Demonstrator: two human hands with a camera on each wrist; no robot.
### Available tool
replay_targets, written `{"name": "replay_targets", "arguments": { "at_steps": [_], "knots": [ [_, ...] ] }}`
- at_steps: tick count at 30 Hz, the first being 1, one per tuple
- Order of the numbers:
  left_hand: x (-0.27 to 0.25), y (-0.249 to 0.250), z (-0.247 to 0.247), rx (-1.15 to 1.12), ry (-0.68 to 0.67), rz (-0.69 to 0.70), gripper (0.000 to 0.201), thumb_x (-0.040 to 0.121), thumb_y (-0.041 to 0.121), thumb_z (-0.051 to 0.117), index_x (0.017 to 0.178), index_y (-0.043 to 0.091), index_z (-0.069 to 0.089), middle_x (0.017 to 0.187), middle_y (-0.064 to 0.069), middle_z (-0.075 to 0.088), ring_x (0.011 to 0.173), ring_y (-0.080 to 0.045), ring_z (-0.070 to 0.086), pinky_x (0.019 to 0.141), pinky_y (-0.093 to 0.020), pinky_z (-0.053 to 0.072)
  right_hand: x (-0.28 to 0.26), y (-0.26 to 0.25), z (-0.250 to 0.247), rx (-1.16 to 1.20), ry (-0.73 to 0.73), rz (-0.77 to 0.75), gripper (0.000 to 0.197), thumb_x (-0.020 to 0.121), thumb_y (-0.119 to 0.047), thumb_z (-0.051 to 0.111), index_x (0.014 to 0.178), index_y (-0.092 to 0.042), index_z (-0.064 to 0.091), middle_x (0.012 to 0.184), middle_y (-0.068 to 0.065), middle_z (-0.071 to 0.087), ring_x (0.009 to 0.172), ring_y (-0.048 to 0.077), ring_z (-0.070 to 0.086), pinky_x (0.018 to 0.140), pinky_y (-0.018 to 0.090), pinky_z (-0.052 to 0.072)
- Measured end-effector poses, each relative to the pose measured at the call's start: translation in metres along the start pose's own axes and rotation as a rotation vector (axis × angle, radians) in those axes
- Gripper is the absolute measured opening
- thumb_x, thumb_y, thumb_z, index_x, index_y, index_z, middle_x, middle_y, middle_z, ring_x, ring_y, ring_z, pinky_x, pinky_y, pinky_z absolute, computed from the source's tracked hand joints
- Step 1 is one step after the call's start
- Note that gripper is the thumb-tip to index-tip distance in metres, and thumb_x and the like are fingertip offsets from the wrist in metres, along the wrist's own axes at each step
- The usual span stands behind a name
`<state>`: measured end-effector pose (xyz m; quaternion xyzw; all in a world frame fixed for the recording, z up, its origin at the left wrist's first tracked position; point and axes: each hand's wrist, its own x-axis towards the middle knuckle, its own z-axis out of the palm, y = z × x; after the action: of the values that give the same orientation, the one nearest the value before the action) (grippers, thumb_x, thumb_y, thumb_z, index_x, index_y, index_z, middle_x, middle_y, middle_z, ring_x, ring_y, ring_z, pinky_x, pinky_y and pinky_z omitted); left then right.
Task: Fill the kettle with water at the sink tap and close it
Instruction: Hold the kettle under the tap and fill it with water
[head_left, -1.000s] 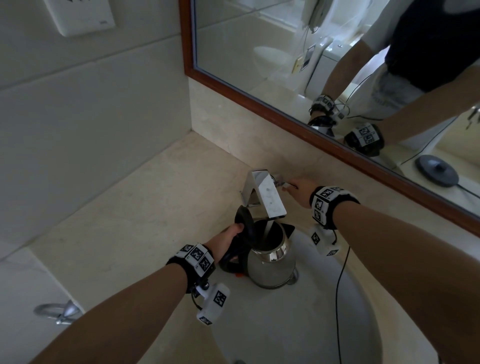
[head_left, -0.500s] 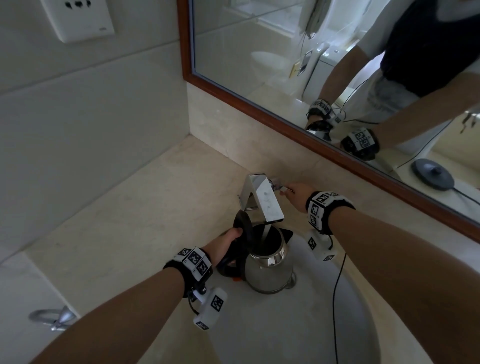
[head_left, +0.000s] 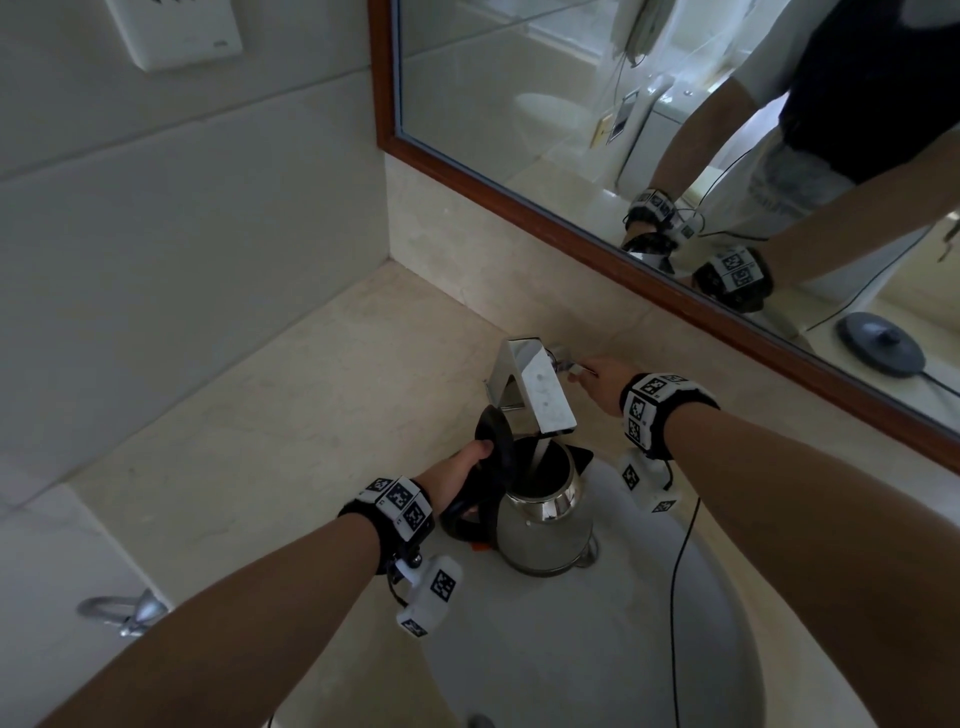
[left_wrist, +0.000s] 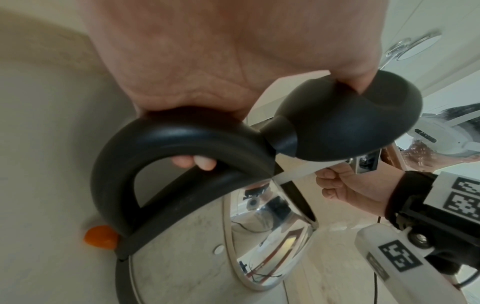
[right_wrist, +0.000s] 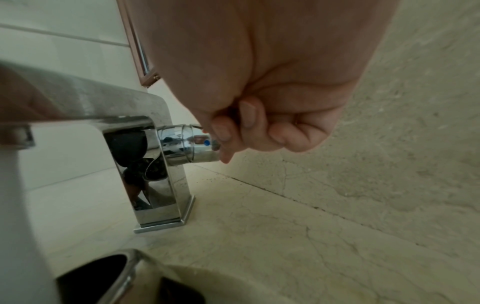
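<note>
Little has shifted since the earlier frames: left hand still grips the handle of the open kettle under the tap, right hand pinching its lever, so filling continues.

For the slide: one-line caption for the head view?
Left hand holds the open kettle under the tap while right hand grips the tap lever; water runs in.

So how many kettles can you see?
1. The kettle stands in the sink under the tap, its lid flipped open. The mirror shows part of its reflection too.
</note>
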<state>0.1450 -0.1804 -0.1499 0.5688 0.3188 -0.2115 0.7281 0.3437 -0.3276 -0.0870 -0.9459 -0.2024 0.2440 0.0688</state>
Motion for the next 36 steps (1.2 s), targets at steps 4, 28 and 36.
{"name": "replay_targets", "arguments": {
  "at_steps": [4, 28, 36],
  "knots": [
    [-0.001, 0.001, 0.0, -0.01, 0.017, -0.008, 0.043, 0.089, 0.051, 0.046, 0.087, 0.012, 0.065, 0.081, -0.01, 0.068, 0.073, -0.023, 0.064, 0.071, -0.028, 0.049, -0.001, -0.001, -0.001, -0.012, -0.005, -0.006, 0.041, 0.1, -0.029, 0.034, 0.126, -0.008, 0.057, 0.125, 0.017, 0.06, 0.113, 0.033, 0.056, 0.093, 0.037, 0.043],
    [-0.007, 0.002, 0.003, 0.015, 0.048, 0.138, 0.037, 0.093, 0.04, 0.047, 0.078, 0.009, 0.06, 0.076, -0.013, 0.062, 0.065, -0.023, 0.06, 0.064, -0.028, 0.049, -0.004, -0.004, 0.0, 0.006, 0.016, 0.0, 0.04, 0.1, -0.026, 0.035, 0.13, -0.008, 0.054, 0.129, 0.02, 0.058, 0.108, 0.031, 0.057, 0.08, 0.029, 0.038],
    [-0.008, 0.001, 0.002, 0.008, 0.049, 0.13, 0.037, 0.093, 0.043, 0.045, 0.077, 0.015, 0.063, 0.068, -0.005, 0.065, 0.062, -0.019, 0.06, 0.064, -0.029, 0.047, -0.005, -0.008, -0.001, 0.029, -0.009, 0.025, 0.04, 0.1, -0.022, 0.035, 0.129, -0.004, 0.055, 0.104, 0.016, 0.058, 0.087, 0.021, 0.045, 0.074, 0.028, 0.034]
  ]
}}
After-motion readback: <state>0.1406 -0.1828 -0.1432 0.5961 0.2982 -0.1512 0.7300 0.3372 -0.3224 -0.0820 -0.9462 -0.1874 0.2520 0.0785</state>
